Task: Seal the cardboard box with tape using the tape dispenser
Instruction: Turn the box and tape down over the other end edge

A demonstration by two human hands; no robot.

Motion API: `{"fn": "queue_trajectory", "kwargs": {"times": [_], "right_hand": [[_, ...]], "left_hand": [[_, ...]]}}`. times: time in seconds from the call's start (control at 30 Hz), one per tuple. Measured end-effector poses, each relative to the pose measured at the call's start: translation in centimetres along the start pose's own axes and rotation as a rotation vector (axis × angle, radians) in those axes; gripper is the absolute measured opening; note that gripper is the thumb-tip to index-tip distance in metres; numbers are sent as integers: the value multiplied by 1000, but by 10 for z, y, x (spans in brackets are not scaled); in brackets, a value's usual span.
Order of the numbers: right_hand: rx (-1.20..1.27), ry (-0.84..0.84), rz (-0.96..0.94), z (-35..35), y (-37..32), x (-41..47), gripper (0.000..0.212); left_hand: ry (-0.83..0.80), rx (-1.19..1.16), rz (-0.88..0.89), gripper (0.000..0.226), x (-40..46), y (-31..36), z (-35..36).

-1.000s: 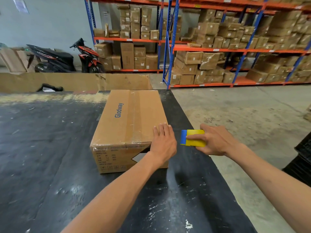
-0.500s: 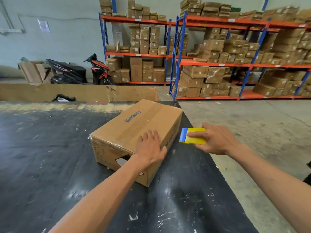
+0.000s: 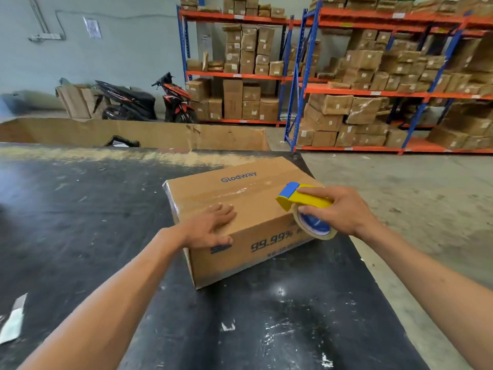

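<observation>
Sitting at: your cardboard box (image 3: 250, 206) rests on the black table (image 3: 80, 222), turned at an angle to you, close to the table's right edge.
Box top: a strip of clear tape (image 3: 234, 192) runs along the seam; the blue word "Glodway" is printed beside it. The tape glints, so you cannot tell exactly where it ends.
Box side: the face nearest you carries "99.99%" in dark print. The lines beneath are blurred and unreadable, and your right hand covers the far end of the print.
Left hand: your left hand (image 3: 210, 228) lies flat on the near top corner, fingers spread and thumb hooked over the edge onto the side face, pressing rather than pinching.
Right hand: your right hand (image 3: 338, 209) is closed around the yellow handle of the tape dispenser (image 3: 304, 200), which sits over the right end of the box top.
Dispenser: its blue front end points across the lid. The tape roll (image 3: 314, 227) hangs below your fingers in front of the box's side. Whether the tip touches the cardboard cannot be told.
Table: scuffed and glossy, with a pale paper scrap (image 3: 13, 320) near the left edge, partly cut off.
Beyond: a long flattened carton (image 3: 160, 133) stands behind the table, then a parked scooter (image 3: 149, 100) and racks of boxes (image 3: 360, 76), their upper shelves cut off by the frame.
</observation>
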State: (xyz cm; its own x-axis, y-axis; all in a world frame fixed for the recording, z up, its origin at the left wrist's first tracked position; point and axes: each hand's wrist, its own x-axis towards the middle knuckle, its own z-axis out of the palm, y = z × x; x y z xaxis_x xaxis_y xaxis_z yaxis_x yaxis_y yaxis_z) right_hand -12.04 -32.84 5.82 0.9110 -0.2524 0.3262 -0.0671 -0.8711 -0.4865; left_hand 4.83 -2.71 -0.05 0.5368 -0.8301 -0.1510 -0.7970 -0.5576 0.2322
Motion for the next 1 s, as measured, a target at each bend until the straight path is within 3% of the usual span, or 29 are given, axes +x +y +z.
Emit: {"fn": "queue_trajectory", "kwargs": {"times": [0.07,0.13,0.2,0.3,0.5,0.6,0.73,0.87,1.0], "right_hand": [[104,10,28,-2,-1,0,44],[200,19,67,-5,-4,1,40],[271,32,107,-9,-9,2,40],[294,57,145,-13,-10,3,40],[305,51,192,-17,2,-2,41],[348,56,215,-16,7,-3,40],[402,61,234,-16,10,-5,39],[430,70,227,-24,8,-5,39],[491,108,225,-29,2,-2,39]], "left_hand": [[-1,-22,-32,92,-11,-13,-12],[35,131,-63,95,-6,-5,-18],[94,244,-110,112,10,19,-16],[140,207,-149,131,44,59,0],[131,332,-110,97,75,66,31],[123,378,-27,91,64,44,26],[45,173,72,86,35,-8,5],[-129,172,-2,88,17,-40,-29],[-124,166,-162,118,31,20,-34]]}}
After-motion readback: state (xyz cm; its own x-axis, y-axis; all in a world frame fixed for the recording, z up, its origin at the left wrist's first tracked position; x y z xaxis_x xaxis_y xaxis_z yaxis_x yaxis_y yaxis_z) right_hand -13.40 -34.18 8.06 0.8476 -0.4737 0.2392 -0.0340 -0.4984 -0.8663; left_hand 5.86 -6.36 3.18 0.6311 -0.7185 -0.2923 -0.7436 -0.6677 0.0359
